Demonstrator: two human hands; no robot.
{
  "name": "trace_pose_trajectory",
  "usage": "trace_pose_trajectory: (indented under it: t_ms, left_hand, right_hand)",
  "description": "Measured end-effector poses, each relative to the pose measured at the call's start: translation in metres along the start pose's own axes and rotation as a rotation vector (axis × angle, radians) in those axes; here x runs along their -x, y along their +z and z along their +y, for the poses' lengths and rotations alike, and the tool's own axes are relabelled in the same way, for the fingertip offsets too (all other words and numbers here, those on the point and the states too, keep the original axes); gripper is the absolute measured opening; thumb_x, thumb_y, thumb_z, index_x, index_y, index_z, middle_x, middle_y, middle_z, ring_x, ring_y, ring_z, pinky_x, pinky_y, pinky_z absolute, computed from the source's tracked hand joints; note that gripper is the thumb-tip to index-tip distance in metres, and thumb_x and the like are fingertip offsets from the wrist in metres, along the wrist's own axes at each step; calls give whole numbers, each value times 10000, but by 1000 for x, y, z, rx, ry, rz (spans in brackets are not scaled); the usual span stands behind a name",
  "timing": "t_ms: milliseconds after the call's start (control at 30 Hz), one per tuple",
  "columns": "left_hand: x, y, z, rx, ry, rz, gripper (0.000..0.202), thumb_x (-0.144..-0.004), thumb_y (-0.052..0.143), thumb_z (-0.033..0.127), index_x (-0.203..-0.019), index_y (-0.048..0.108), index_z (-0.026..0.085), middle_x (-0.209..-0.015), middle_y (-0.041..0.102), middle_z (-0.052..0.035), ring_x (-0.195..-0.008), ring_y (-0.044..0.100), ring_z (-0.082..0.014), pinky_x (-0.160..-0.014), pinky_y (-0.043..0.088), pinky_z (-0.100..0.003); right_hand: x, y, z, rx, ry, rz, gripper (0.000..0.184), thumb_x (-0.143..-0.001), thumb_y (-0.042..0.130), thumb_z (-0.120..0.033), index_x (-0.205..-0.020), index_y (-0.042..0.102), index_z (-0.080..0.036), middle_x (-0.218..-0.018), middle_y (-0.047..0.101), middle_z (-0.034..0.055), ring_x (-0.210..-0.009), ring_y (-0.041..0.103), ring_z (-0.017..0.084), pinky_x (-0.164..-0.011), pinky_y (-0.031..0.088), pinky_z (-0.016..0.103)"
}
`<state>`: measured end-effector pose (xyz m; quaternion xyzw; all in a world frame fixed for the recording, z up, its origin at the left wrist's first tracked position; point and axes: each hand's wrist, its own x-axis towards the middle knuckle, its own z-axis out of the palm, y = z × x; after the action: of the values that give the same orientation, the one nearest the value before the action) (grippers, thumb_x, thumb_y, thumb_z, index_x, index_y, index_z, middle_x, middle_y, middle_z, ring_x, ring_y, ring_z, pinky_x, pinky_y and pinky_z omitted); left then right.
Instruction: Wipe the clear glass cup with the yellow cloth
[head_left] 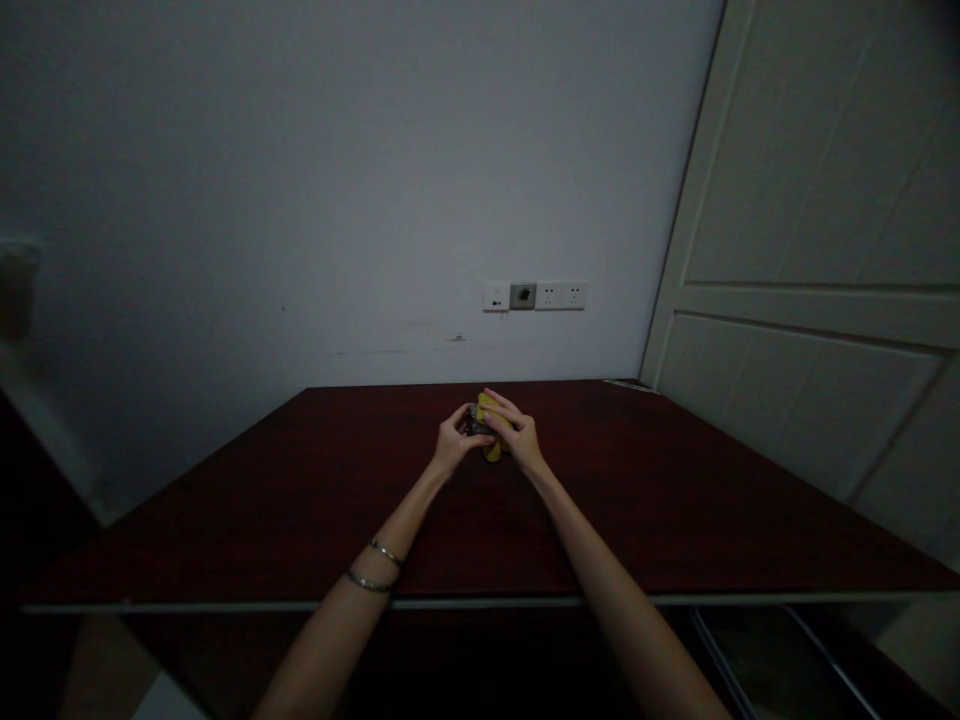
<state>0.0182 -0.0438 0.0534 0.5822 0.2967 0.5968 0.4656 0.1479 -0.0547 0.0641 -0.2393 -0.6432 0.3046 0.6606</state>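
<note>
1. Two bare hands meet over the bench, a broad top of dark reddish-brown, wood-like finish (322,490); I take them as the clock's centre, with twelve toward the wall.
2. The left hand (451,440) comes in from seven o'clock. Its fingers are curled in a grasp around a small dark, glossy thing (474,422), the thumb stretched beneath it toward three o'clock.
3. The right hand (525,437) comes in from five o'clock. Its fingers are bent over a small bright-yellow thing (484,402), gripping it from the three o'clock side.
4. Dark and yellow sit side by side between the hands, the dark one at nine o'clock of the yellow. I cannot tell whether they are joined.
5. A yellow rounded end (492,453) shows below the fingers, toward six o'clock; whether it belongs to the same yellow thing, or touches the top, is hidden from me.
6. Two metallic bracelets (368,583) ring the left forearm, at about seven o'clock.
7. Just past twelve o'clock, a row of white and grey socket plates (560,295) is set in the pale, bluish-grey wall (337,180); a dark scuff (456,338) marks the wall between eleven and twelve.
8. Toward two o'clock stands a pale panelled door (810,220).
9. At four o'clock, below the front edge, thin metal rails (724,665) show in deep shadow.
</note>
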Motion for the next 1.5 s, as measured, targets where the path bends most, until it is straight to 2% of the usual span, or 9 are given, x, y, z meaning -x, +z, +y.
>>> trace_pose_trajectory:
  t_ms: [167, 400, 600, 733, 867, 1033, 1100, 1267, 1500]
  left_hand:
    - [2, 1, 1, 17, -6, -39, 671, -412, 776, 139, -1042, 544, 141, -1000, 604, -47, -932, 561, -194, -868, 430, -337]
    - [2, 0, -1, 24, 16, -125, 746, -394, 785, 123, -1088, 510, 123, -1062, 581, -82, -990, 538, -209, -891, 418, -336]
    - [0, -1, 1, -73, 37, -65, 676, -421, 778, 175, -1049, 531, 125, -1006, 605, -59, -921, 562, -187, -851, 435, -321]
    - [-2, -2, 1, -160, 75, -57, 634, -437, 771, 186, -1026, 543, 124, -961, 610, -44, -881, 565, -179, -818, 443, -311]
    - [0, -1, -2, -190, 94, -97, 681, -424, 773, 165, -1060, 532, 115, -1010, 599, -64, -920, 557, -194, -841, 432, -316]
    - [4, 2, -6, -287, 76, -143, 744, -405, 785, 174, -1098, 519, 120, -1006, 600, -67, -926, 556, -211, -840, 433, -334]
    - [4, 4, -5, -297, 86, -138, 740, -412, 784, 181, -1100, 520, 118, -1016, 598, -71, -928, 554, -211, -847, 427, -337]
    - [1, 3, -5, -272, 89, -105, 708, -422, 777, 186, -1084, 536, 111, -1024, 602, -80, -946, 550, -217, -859, 417, -339]
    - [-7, -4, -16, -192, 50, -11, 601, -465, 735, 181, -1032, 552, 100, -956, 622, -73, -850, 576, -200, -777, 448, -311]
  right_hand:
    - [-3, -1, 5, -34, 47, 79, 289, -684, 623, -375, -919, 677, -217, -1148, 587, 57, -1101, 509, 230, -969, 370, 371]
    - [-5, -1, 14, -165, 300, 235, 422, -659, 623, -437, -971, 654, -154, -1034, 646, 83, -968, 591, 249, -872, 456, 388]
    - [-1, -2, 4, -59, 76, 105, 263, -689, 622, -363, -889, 686, -207, -1103, 615, 62, -1067, 532, 229, -953, 386, 375]
    - [1, -1, 2, 24, -15, 27, 200, -690, 629, -325, -856, 694, -233, -1145, 583, 58, -1060, 533, 218, -931, 401, 361]
    - [-1, 0, 10, 49, 27, 125, 235, -687, 621, -350, -862, 692, -210, -1061, 630, 69, -1030, 549, 214, -929, 400, 366]
    - [-5, -4, 20, 8, 216, 189, 327, -662, 623, -396, -886, 683, -164, -933, 677, 87, -900, 605, 233, -839, 455, 391]
    - [-4, -4, 19, 31, 184, 179, 296, -664, 625, -382, -866, 689, -175, -936, 674, 82, -920, 596, 230, -857, 443, 385]
    - [0, -3, 7, 139, -11, 55, 194, -708, 602, -327, -857, 693, -243, -1078, 605, 51, -1030, 536, 201, -924, 393, 354]
    - [4, 0, -2, 180, -126, -135, 139, -710, 613, -278, -819, 699, -278, -1121, 554, 27, -1040, 517, 191, -906, 404, 342]
